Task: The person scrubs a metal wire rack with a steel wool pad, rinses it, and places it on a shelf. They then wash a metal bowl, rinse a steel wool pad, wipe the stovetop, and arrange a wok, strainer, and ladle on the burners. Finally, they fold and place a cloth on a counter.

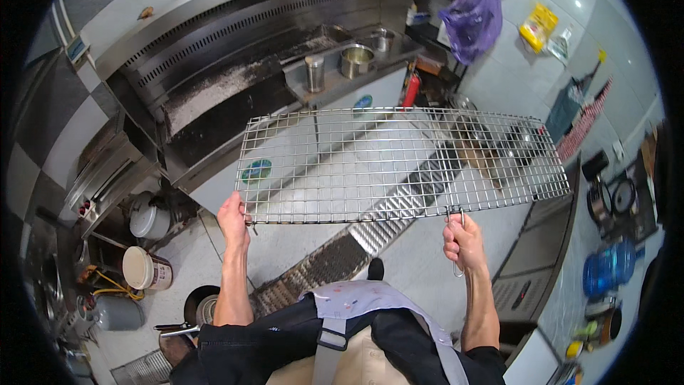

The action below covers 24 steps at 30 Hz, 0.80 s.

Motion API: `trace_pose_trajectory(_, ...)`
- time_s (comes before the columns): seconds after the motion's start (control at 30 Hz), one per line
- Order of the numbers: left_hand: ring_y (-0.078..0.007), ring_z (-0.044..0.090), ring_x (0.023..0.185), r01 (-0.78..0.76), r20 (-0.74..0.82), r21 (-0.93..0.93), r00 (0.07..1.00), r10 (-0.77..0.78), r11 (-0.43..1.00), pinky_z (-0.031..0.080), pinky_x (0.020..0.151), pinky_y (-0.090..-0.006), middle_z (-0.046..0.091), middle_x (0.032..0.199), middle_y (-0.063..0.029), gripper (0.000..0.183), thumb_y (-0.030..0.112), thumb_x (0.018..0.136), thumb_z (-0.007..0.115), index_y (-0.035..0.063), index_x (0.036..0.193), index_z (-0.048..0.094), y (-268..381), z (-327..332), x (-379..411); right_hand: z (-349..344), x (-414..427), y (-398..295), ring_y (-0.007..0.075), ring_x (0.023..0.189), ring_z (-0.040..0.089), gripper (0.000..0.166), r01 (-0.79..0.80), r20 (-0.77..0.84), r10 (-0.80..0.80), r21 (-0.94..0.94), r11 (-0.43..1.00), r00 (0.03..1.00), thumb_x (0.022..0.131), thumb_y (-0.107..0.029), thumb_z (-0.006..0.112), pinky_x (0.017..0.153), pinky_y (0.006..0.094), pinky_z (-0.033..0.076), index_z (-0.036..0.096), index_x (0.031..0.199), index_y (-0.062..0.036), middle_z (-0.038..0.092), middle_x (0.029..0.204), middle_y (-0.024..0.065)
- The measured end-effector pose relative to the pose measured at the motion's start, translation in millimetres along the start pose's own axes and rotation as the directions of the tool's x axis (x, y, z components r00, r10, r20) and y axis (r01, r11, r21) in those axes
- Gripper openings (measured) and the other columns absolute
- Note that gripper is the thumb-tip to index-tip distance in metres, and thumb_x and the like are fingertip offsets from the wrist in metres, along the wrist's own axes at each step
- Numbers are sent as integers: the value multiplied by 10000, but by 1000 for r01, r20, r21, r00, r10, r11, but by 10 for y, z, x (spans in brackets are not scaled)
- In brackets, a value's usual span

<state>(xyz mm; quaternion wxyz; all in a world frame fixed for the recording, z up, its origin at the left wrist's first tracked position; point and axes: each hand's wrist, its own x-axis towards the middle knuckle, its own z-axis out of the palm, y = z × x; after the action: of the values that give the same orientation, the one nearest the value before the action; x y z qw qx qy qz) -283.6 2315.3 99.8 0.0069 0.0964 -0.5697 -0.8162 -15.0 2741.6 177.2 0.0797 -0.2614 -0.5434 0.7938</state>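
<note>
A long wire grill basket (374, 171) of steel mesh hangs in front of me, held up above the floor between both hands. My left hand (233, 219) grips its near left corner, thumb on the frame. My right hand (464, 241) is closed around the wire handle (458, 267) that comes off the near long side, right of the middle. Through the mesh I see the floor and the white front of the counter. Nothing lies in the basket that I can make out.
At the back left is a charcoal grill trough (214, 99) with ash, under a steel hood. Steel pots (357, 62) stand on its side counter. A lidded bucket (140, 268) and a gas cylinder (118, 314) sit at left. A floor drain grate (382, 227) crosses below; a steel-fronted counter (534, 256) runs along the right.
</note>
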Motion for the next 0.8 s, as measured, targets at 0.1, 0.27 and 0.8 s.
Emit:
trace_pose_trajectory(0.1, -54, 387, 452, -131, -72, 25, 989, 132, 991, 292, 420, -230, 436, 564, 51, 295, 244, 996, 558, 115, 731, 531, 218, 365, 123, -64, 678, -477, 50, 479, 362, 66, 24, 128, -25, 3, 1000, 991, 1010, -138, 508, 375, 212, 307, 485, 1052, -92, 487, 713, 5)
trace_pose_trajectory(0.27, -72, 428, 463, -298, -138, 26, 944, 299, 954, 328, 414, -235, 461, 565, 42, 264, 229, 996, 531, 87, 776, 570, 709, 880, 300, -21, 1793, -1297, 44, 493, 359, 98, 114, 351, -106, -2, 993, 930, 1016, -135, 512, 380, 208, 313, 491, 1081, -65, 508, 756, 21)
trace_pose_trajectory(0.8, -70, 590, 650, -662, -256, 26, 720, 645, 749, 381, 475, -215, 564, 699, 33, 235, 258, 999, 551, 43, 959, 638, 2222, 1614, 2279, 2047, 4706, -3347, -1, 507, 362, 84, 351, 758, -304, 106, 931, 577, 998, -100, 555, 380, 151, 311, 513, 1032, -35, 513, 779, -8)
